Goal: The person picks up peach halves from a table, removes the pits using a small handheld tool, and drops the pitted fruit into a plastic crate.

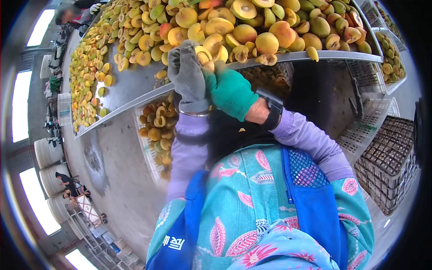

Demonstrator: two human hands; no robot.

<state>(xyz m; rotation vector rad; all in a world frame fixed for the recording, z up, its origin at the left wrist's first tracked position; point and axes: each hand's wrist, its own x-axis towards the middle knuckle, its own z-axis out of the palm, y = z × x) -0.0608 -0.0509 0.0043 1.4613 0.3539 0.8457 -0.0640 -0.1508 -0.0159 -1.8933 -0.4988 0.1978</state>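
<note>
Teal, pink-leafed cloth smock fills 6 o'clock; toward 12, grey-gloved left hand closes its fingers on a yellow halved fruit, at 11 o'clock from the adjacent green-gloved right hand, whose grip I cannot tell

I find a grey floor, stained by a dark patch on the left. Bright windows run along the wall at far left; strong white light enters there. Large pale tubs line that side, with a cart nearby. Before me is a metal table, its rim raised. On my right I record white crates beside stacked dark, grimy crates, both with open lattice walls.
</note>
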